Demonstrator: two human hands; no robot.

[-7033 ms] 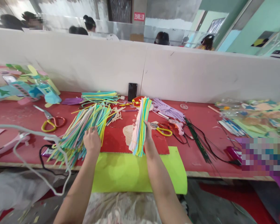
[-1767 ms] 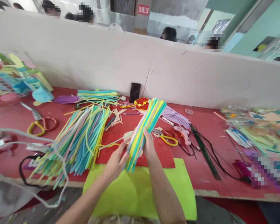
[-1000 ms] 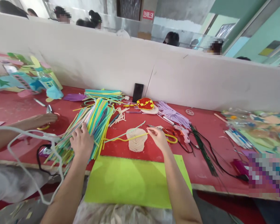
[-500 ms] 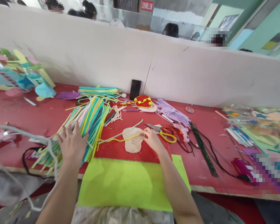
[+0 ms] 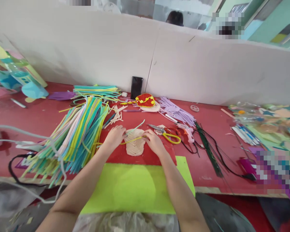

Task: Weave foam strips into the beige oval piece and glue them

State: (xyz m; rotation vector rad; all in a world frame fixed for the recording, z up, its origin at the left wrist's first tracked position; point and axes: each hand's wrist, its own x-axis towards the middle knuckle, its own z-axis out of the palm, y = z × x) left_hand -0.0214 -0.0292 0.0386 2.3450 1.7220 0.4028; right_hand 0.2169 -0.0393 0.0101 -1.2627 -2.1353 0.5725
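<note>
A yellow pipe cleaner (image 5: 132, 140) stretches across a cream, ridged piece (image 5: 134, 149) made of pipe cleaners, which lies on a red board (image 5: 157, 156). At its right end, my right hand (image 5: 152, 139) pinches the yellow strand. My left hand (image 5: 117, 135) has its fingers closed around the strand's left part, at the left edge of the cream piece. A pale green pipe cleaner (image 5: 138, 126) slants up from beside my left fingertips; whether they hold it too I cannot tell. Yellow-handled scissors (image 5: 170, 138) lie right of my right hand.
A big bundle of coloured pipe cleaners (image 5: 79, 135) lies left of the board. Behind are a phone (image 5: 136, 87), a red and yellow piece (image 5: 145, 100) and purple pipe cleaners (image 5: 176, 109). A glue gun (image 5: 188, 132) with a black cable lies on the right. A white cable (image 5: 55, 153) hangs at the left.
My left hand has moved right, from spread over the bundle to the yellow strand at the cream piece. My right hand keeps its pinch. The view has shifted slightly.
</note>
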